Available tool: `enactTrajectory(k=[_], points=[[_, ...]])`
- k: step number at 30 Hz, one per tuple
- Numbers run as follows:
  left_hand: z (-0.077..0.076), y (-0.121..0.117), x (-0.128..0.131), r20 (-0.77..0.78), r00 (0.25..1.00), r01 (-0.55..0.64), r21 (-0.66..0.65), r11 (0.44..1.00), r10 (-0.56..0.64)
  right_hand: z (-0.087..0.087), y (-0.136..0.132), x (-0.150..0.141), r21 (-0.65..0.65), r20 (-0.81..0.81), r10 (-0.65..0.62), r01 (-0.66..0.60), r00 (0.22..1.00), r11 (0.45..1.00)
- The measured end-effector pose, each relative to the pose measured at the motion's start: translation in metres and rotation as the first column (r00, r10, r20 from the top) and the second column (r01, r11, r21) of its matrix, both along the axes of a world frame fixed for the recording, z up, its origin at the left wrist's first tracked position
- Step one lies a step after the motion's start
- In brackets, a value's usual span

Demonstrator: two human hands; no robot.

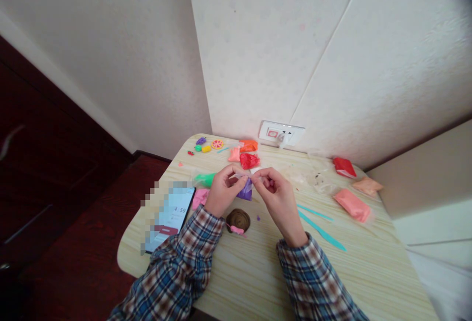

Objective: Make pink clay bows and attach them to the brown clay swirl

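Both hands meet over the middle of the table, pinching the top edge of a small clear bag of purple clay. My left hand is closed on the bag's left side, thumb and forefinger together. On the other side my right hand grips the bag's rim between closed fingers. Below them sits a round brown clay piece with a small pink piece at its front edge. A tiny purple bit lies to its right. Green clay and pink clay lie just left of my left hand.
A phone lies at the table's left. Two turquoise tools lie right of my right hand. Red, orange and salmon clay packs lie around, with small fruit shapes at back left. A wall socket is behind.
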State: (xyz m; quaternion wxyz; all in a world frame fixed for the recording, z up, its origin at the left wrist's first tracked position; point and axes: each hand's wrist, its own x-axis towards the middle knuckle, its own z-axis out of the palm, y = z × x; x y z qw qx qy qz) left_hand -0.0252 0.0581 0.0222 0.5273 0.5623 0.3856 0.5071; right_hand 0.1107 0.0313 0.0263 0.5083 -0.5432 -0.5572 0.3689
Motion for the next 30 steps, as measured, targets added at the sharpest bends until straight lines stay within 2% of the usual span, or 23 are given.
enactTrajectory(k=[10, 19, 25, 30], points=[[-0.004, 0.0038, -0.0024, -0.043, 0.998, -0.049, 0.018, 0.999, 0.05, -0.0034, 0.0001, 0.0012, -0.012, -0.014, -0.046, 0.045, 0.999, 0.999], [-0.0075, 0.0014, 0.002, -0.108, 0.988, -0.101, 0.082, 0.991, 0.11, -0.007, 0.0014, -0.002, -0.013, -0.048, 0.028, -0.028, 0.998, 1.0], [-0.0072, -0.0018, 0.0053, -0.175, 0.975, -0.102, 0.191, 0.976, 0.137, -0.0048, -0.0009, -0.005, -0.008, -0.072, 0.027, -0.027, 0.997, 1.0], [-0.0024, -0.0052, 0.0023, -0.237, 0.929, -0.191, 0.347, 0.918, 0.283, -0.0068, 0.0011, -0.0065, -0.057, -0.259, 0.037, -0.054, 0.965, 0.997]])
